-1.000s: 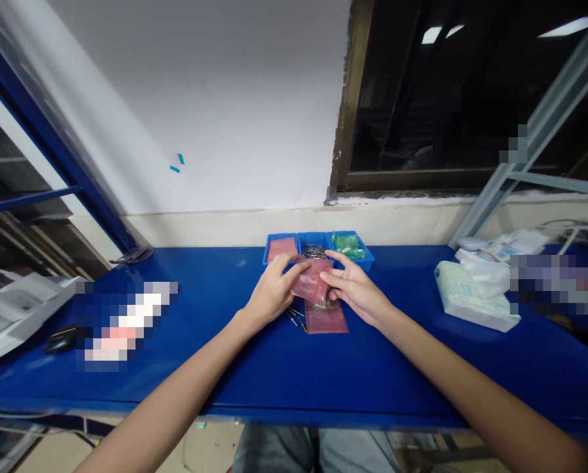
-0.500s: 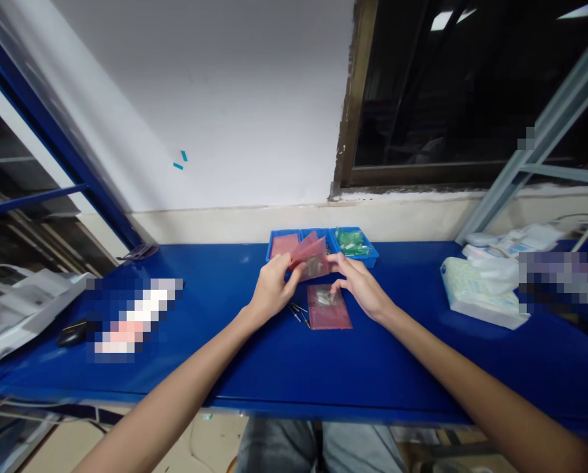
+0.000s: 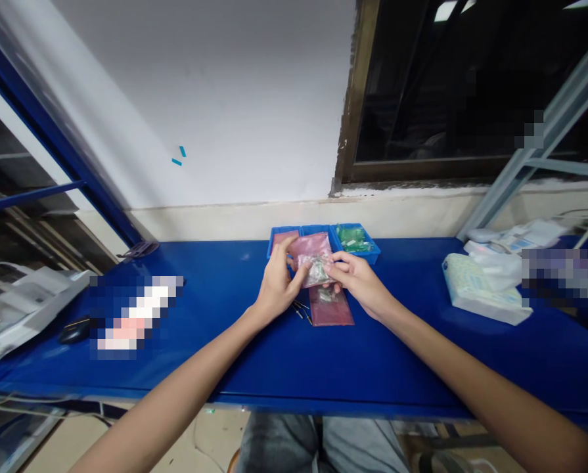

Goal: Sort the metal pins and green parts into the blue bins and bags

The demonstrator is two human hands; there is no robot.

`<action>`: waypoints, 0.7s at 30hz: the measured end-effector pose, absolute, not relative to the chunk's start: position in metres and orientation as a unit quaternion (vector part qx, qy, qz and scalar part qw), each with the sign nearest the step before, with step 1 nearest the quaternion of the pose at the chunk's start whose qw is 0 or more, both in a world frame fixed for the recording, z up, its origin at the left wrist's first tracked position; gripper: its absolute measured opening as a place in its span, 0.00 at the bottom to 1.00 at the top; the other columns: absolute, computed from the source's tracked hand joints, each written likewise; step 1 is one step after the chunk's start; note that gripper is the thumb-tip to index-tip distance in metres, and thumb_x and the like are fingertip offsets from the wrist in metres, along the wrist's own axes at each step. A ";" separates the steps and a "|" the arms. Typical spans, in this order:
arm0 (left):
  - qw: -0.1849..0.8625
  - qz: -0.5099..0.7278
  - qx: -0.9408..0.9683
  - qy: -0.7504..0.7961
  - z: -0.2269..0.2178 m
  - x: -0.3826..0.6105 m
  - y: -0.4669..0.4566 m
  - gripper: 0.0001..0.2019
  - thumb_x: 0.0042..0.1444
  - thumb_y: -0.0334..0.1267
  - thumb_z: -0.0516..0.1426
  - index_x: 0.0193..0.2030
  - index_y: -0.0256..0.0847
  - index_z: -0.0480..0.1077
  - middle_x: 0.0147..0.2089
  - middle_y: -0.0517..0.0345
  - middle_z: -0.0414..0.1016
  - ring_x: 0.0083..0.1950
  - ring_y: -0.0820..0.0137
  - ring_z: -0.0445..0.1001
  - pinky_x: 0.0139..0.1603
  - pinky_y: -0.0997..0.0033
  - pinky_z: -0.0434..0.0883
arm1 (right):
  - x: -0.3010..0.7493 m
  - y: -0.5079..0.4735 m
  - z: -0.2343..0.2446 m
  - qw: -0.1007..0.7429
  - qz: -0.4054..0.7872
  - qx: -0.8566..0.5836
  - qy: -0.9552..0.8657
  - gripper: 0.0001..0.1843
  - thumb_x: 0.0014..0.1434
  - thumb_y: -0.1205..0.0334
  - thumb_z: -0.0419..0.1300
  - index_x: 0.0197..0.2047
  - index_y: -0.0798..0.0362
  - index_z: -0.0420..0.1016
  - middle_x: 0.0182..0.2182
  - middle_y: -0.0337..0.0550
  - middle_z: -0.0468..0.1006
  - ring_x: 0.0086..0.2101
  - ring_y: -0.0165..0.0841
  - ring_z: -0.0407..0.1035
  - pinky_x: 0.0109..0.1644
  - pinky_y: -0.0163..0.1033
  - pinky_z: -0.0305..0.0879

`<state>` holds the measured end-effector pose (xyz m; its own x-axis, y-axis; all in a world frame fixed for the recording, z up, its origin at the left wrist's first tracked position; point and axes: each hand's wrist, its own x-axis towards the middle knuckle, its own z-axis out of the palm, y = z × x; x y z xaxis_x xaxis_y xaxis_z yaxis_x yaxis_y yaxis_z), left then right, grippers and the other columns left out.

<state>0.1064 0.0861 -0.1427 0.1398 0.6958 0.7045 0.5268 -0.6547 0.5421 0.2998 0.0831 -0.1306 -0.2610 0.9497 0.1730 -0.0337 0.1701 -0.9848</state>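
Observation:
Between my two hands is a pink see-through plastic bag [image 3: 311,246] with something pale and greenish inside, held up above the table. My left hand [image 3: 278,279] grips its left side, thumb on the front. With fingers closed on the lower right part, my right hand [image 3: 357,279] holds it too. A second pink bag [image 3: 333,311] lies flat on the table just below, its upper part covered by the held bag and my right fingers. Several thin dark pin-like pieces [image 3: 301,311] lie left of that bag.
Behind my hands stand blue bins: one with pink bags [image 3: 282,239], one with green packets [image 3: 353,238]. A tissue pack [image 3: 485,289] sits at the right, near white devices. A computer mouse [image 3: 75,330] and white equipment [image 3: 32,305] are at the left of the blue table [image 3: 402,374].
The pink bag was tilted with its top flaps spread apart; now it is flatter and faces me. My right hand has left the lower bag and closed on the held one.

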 end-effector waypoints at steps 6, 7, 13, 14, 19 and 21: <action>-0.014 0.441 0.831 0.339 -0.141 0.106 0.082 0.28 0.59 0.45 0.63 0.64 0.47 0.63 0.65 0.42 0.54 0.63 0.53 0.64 0.56 0.52 0.72 | 0.300 0.084 -0.133 0.508 0.504 -0.379 -0.587 0.17 0.56 0.50 0.67 0.41 0.52 0.71 0.29 0.37 0.75 0.23 0.27 0.65 0.28 0.34 0.62; -0.013 0.426 0.842 0.332 -0.141 0.107 0.081 0.28 0.59 0.44 0.63 0.64 0.47 0.62 0.65 0.42 0.54 0.65 0.52 0.63 0.58 0.51 0.71 | 0.300 0.083 -0.132 0.509 0.505 -0.374 -0.588 0.17 0.55 0.50 0.67 0.42 0.52 0.72 0.30 0.37 0.75 0.24 0.27 0.65 0.28 0.34 0.62; 0.057 0.413 0.856 0.307 -0.142 0.110 0.079 0.17 0.66 0.30 0.51 0.61 0.39 0.64 0.56 0.44 0.70 0.57 0.59 0.71 0.58 0.56 0.70 | 0.298 0.081 -0.132 0.486 0.460 -0.341 -0.660 0.15 0.61 0.48 0.62 0.37 0.52 0.75 0.36 0.42 0.74 0.34 0.32 0.69 0.37 0.38 0.70; 0.077 0.426 0.847 0.308 -0.142 0.111 0.079 0.15 0.66 0.30 0.50 0.58 0.39 0.66 0.53 0.45 0.73 0.54 0.61 0.73 0.56 0.58 0.71 | 0.298 0.081 -0.132 0.484 0.443 -0.343 -0.672 0.15 0.62 0.47 0.61 0.36 0.52 0.76 0.39 0.43 0.74 0.36 0.33 0.69 0.39 0.38 0.71; 0.278 0.514 0.738 0.338 -0.139 0.113 0.084 0.12 0.64 0.36 0.57 0.53 0.40 0.69 0.47 0.52 0.78 0.44 0.65 0.76 0.46 0.65 0.73 | 0.298 0.083 -0.136 0.530 0.411 -0.374 -0.640 0.14 0.59 0.50 0.64 0.43 0.49 0.73 0.49 0.45 0.72 0.45 0.36 0.70 0.43 0.38 0.72; 0.388 0.536 0.674 0.330 -0.139 0.114 0.087 0.15 0.60 0.39 0.61 0.52 0.39 0.68 0.44 0.53 0.78 0.40 0.66 0.77 0.42 0.67 0.74 | 0.299 0.084 -0.136 0.553 0.437 -0.389 -0.593 0.20 0.56 0.50 0.67 0.48 0.48 0.69 0.46 0.44 0.72 0.39 0.33 0.71 0.39 0.38 0.72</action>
<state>0.1137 0.0868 -0.1392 0.2082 0.8601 0.4656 0.0297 -0.4814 0.8760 0.2990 0.0839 -0.1358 -0.0857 0.9448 0.3163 -0.0218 0.3156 -0.9486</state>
